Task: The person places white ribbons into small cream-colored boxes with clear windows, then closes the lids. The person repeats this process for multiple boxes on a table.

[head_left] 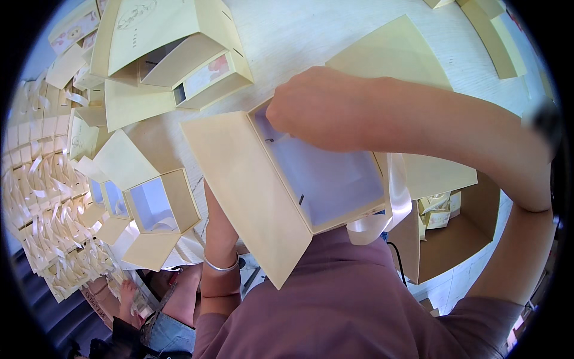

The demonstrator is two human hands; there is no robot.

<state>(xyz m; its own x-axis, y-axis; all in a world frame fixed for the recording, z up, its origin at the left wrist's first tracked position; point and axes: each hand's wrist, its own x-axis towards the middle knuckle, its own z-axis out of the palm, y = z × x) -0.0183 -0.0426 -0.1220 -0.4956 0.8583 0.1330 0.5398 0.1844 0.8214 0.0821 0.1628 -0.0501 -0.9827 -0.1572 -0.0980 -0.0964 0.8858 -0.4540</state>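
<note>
The box is pale cream card with a white inside, open, its flat lid swung out to the left side. A cream ribbon hangs off its near right corner. Its long axis runs from the far left down to the near right. The right hand curls narrow over the box's far corner, fingers dipping inside. The left hand is hidden beneath the lid; only its forearm and bracelet show, so I cannot tell its grip.
</note>
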